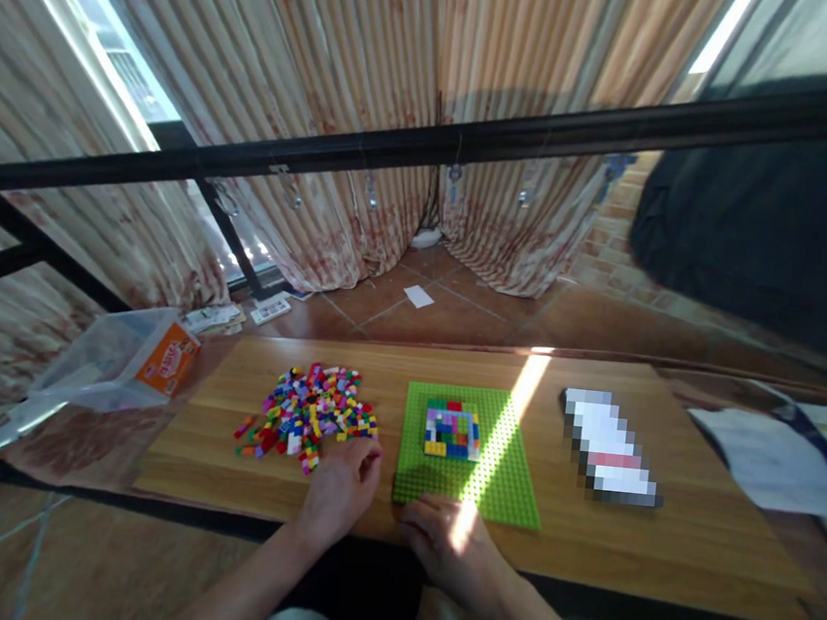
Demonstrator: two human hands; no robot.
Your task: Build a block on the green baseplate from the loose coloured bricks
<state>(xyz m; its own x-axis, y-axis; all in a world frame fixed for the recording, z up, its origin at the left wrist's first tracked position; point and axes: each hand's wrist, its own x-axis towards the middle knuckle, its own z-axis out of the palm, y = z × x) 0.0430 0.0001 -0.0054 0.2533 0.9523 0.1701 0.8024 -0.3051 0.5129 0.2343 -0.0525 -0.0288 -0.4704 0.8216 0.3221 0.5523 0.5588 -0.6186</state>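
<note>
Nearest the camera, two bare forearms (253, 572) slant in from the lower edge to the hands. The left hand (339, 483) is curled, thumb and fingers drawn close; a reddish speck shows at the tips, but I cannot tell whether it is a held brick. The right hand (451, 538) has its fingers gathered narrow by the square green studded baseplate's (517, 491) near edge; its grip and any contact cannot be told.

The small multicoloured square structure of plastic bricks (453, 431) sits on the baseplate, at twelve o'clock from the right hand and two o'clock from the left; neither side looks clearly longer. The loose heap of small mixed-colour plastic bricks (316, 408) lies at eleven o'clock from the left hand, the nearer one.

A narrow strip of wood-grain desk (198, 426) separates heap from baseplate, and a wider one runs to the dark-edged, pixelated flat rectangle (609, 446), at two o'clock from the right hand, its long axis running eleven to five. Green studs surround the structure on all sides.
</note>
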